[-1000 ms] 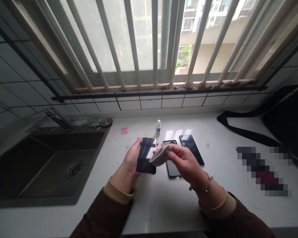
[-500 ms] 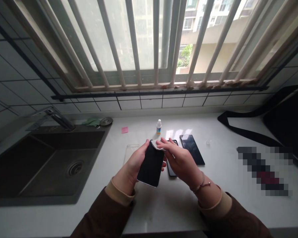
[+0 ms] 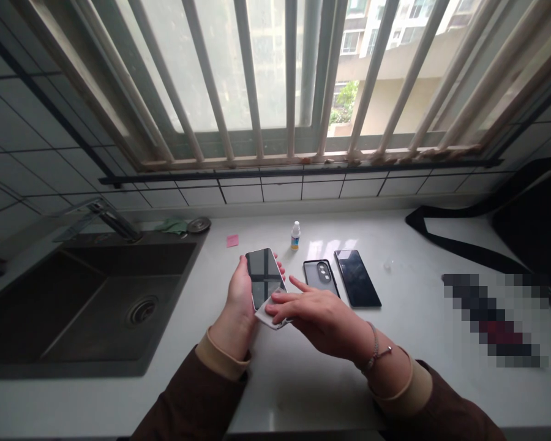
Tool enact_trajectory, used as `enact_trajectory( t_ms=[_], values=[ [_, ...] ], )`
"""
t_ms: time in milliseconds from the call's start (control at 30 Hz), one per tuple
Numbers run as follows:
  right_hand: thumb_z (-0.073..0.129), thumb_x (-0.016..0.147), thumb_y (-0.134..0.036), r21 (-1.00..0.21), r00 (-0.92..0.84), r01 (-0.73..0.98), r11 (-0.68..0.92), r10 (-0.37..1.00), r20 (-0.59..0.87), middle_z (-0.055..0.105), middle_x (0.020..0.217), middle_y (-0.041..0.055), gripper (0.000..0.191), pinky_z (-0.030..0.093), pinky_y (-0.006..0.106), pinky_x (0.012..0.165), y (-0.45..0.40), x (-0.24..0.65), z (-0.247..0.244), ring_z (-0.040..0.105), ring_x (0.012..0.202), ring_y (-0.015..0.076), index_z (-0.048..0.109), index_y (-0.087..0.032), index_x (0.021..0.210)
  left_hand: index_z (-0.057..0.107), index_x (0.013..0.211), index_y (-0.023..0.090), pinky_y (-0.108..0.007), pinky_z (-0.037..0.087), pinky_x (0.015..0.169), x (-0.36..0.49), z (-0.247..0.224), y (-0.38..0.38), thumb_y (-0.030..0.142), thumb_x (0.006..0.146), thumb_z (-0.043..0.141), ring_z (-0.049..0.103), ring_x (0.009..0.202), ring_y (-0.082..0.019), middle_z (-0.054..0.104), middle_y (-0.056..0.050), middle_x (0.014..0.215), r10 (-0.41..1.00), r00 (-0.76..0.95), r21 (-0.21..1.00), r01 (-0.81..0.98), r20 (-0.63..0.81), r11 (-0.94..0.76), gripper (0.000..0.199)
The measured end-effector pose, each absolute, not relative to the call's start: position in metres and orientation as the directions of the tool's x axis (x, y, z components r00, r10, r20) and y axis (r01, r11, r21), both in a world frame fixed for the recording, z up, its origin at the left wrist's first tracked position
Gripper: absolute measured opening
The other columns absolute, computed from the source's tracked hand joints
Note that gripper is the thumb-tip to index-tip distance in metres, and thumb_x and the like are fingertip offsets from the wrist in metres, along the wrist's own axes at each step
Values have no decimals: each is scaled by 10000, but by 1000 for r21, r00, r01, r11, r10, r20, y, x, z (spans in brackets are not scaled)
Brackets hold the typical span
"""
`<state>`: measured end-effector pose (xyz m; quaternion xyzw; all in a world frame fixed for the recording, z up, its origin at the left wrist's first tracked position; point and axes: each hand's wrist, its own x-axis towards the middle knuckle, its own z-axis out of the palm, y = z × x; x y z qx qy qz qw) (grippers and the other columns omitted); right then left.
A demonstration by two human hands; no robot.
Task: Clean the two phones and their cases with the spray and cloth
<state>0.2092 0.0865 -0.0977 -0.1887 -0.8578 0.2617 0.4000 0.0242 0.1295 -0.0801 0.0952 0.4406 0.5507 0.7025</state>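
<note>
Carefully, a phone (image 3: 265, 278) rests tilted in the person's left hand (image 3: 241, 294), screen up and held just above the counter (image 3: 303, 392), with the left fingers (image 3: 281, 267) curled around its far edge. At its lower end, the right hand (image 3: 319, 309) presses a pale cloth (image 3: 269, 317) to the phone, the right fingers (image 3: 280, 304) closed over it and the forefinger stretched out. Nearby lie a dark phone case (image 3: 320, 275) and a second phone (image 3: 357, 278), with a small bottle (image 3: 295, 236) beyond them. A slip from that single-handed grip, perhaps under the cloth's pressure, could send the phone onto the hard counter or into the dark sink (image 3: 119, 260) just left of it, whose basin holds a metal drain (image 3: 142, 310).
</note>
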Motion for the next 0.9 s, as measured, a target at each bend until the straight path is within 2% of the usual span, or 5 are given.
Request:
enact_trajectory(
  t_ms=[200, 367, 567, 767, 900],
  values=[
    [562, 1089, -218, -868, -527, -53, 494, 724, 444, 805, 1272, 45, 236, 454, 514, 1256, 82, 208, -92, 764, 1212, 222, 737, -264, 1241, 734, 1143, 77, -390, 624, 645, 22, -83, 132, 623, 1080, 304, 737, 690, -266, 748, -163, 852, 887, -86, 658, -703, -454, 269, 698],
    [635, 1049, -462, -963, -141, -248, 107, 979, 146, 810, 1190, 102, 321, 614, 468, 1028, 101, 219, -101, 772, 1114, 268, 777, -215, 1196, 735, 1183, 21, -379, 622, 704, 24, -77, 128, 617, 1084, 303, 720, 719, -254, 738, -185, 867, 911, 98, 640, -682, -401, 355, 742],
    [606, 1038, -522, -972, 302, 123, 201, 925, 229, 794, 958, 74, 389, 606, 368, 779, 113, 231, -108, 734, 854, 235, 780, -206, 1184, 714, 1252, 2, -371, 602, 750, 38, -79, 112, 686, 1063, 285, 720, 768, -259, 736, -200, 935, 771, 499, 545, -549, -396, 634, 830],
    [520, 1103, -400, -859, -75, 332, 391, 918, 389, 795, 1241, 72, 333, 630, 333, 662, 101, 223, -101, 742, 646, 162, 738, -281, 1325, 731, 1173, 57, -391, 595, 729, 42, -93, 108, 705, 1056, 288, 750, 753, -296, 757, -212, 921, 651, 646, 506, -436, -399, 744, 794],
    [518, 1104, -288, -773, -168, 312, 552, 833, 527, 756, 1374, 58, 309, 592, 467, 1110, 103, 223, -104, 731, 1272, 278, 738, -291, 1320, 739, 1164, 68, -398, 603, 717, 40, -89, 111, 647, 1073, 332, 748, 718, -291, 763, -205, 886, 710, 571, 523, -489, -413, 698, 713]
  ],
)
